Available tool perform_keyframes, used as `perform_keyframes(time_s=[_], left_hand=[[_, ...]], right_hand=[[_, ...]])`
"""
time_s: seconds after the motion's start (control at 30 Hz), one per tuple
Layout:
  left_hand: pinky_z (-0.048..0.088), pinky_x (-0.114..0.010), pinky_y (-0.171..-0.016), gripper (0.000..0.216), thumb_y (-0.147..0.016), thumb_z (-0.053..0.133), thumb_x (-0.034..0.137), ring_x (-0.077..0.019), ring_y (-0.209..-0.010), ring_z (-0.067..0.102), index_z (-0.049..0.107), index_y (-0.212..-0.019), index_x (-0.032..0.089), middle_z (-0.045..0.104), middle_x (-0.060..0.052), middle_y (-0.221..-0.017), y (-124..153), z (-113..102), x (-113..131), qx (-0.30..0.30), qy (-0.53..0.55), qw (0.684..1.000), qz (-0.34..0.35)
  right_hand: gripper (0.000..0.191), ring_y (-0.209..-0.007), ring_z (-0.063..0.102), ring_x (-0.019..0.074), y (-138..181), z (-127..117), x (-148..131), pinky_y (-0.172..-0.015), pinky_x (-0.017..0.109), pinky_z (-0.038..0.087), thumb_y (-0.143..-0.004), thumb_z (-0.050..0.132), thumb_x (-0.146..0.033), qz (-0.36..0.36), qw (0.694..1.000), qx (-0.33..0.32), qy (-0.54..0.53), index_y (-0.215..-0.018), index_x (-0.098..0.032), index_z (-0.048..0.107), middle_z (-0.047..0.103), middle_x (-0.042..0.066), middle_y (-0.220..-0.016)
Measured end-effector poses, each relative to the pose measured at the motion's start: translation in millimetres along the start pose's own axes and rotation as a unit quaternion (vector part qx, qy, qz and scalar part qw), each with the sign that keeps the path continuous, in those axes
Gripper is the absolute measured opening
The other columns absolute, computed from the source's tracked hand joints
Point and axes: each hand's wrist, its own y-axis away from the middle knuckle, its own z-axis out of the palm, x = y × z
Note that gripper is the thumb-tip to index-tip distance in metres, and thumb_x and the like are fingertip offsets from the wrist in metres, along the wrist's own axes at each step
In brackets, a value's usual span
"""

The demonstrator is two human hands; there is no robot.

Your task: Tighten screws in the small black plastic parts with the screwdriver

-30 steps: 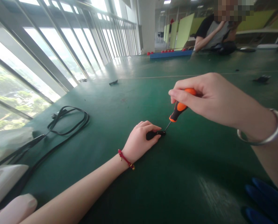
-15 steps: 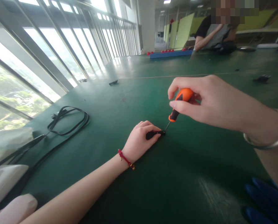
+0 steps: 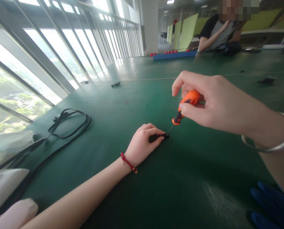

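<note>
Between thumb and fingers, my left hand (image 3: pixel 145 138) pinches a small black part (image 3: pixel 159 137) flat against the green table (image 3: pixel 122 117). What kind of part it is I cannot make out. An orange and black screwdriver (image 3: pixel 189 99) is in my right hand (image 3: pixel 211 98), tilted, its handle in the grasp and the index finger lifted off it. Its thin shaft slants down to the left, and the tip meets the right end of the black part. The palm side of the grip is hidden.
A looped black cable (image 3: pixel 71 124) lies to the left, near a white power strip (image 3: pixel 5 184). Small black pieces (image 3: pixel 115 84) rest farther back. A blue tray (image 3: pixel 175 55) with red items stands at the far edge, where a person (image 3: pixel 214 35) sits. Blue gloves (image 3: pixel 273 203) are at lower right.
The index finger of my right hand has risen off the screwdriver handle and the thumb has shifted right along it. My left hand and the black part have stayed put.
</note>
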Motion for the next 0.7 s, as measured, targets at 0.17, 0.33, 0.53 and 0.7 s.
perform_keyframes(time_s=[0.17, 0.33, 0.53, 0.7], left_hand=[[0.047, -0.035, -0.086, 0.018, -0.083, 0.06, 0.022, -0.0187, -0.087, 0.058, 0.073, -0.096, 0.023, 0.065, -0.005, -0.091, 0.0, 0.3, -0.8, 0.003, -0.002, 1.0, 0.005], [0.047, -0.035, -0.086, 0.017, -0.083, 0.06, 0.022, -0.0187, -0.088, 0.057, 0.073, -0.094, 0.022, 0.065, -0.005, -0.092, 0.2, 0.1, -0.8, -0.001, -0.005, 1.0, 0.002], [0.047, -0.035, -0.085, 0.017, -0.083, 0.06, 0.023, -0.0188, -0.087, 0.057, 0.073, -0.094, 0.023, 0.065, -0.005, -0.091, -0.3, 0.3, -0.6, 0.0, -0.008, 1.0, 0.001], [0.047, -0.035, -0.087, 0.017, -0.083, 0.06, 0.023, -0.0191, -0.089, 0.057, 0.073, -0.094, 0.023, 0.065, -0.005, -0.093, 0.4, 0.6, -0.1, 0.001, -0.006, 1.0, 0.002]], right_hand=[[0.031, -0.042, 0.033, 0.0085, -0.2, 0.7, 1.6, -0.046, 0.028, 0.023, -0.087, 0.046, -0.041, -0.011, 1.0, -0.004, -0.001, -0.065, -0.021, 0.052, 0.04, -0.003, -0.047], [0.015, -0.044, 0.037, 0.0093, 1.4, -0.1, -0.6, -0.046, 0.027, 0.026, -0.078, 0.058, -0.034, -0.014, 1.0, 0.0, 0.016, -0.088, -0.024, 0.052, 0.046, -0.006, -0.052], [0.02, -0.04, 0.033, 0.0084, 3.4, -1.1, -2.7, -0.044, 0.028, 0.024, -0.084, 0.049, -0.037, -0.022, 1.0, -0.012, 0.012, -0.072, -0.022, 0.051, 0.041, -0.005, -0.047], [0.025, -0.043, 0.034, 0.0081, 2.7, 0.8, -3.5, -0.045, 0.027, 0.024, -0.081, 0.055, -0.044, -0.042, 0.999, 0.008, 0.019, -0.069, -0.022, 0.05, 0.042, -0.005, -0.049]])
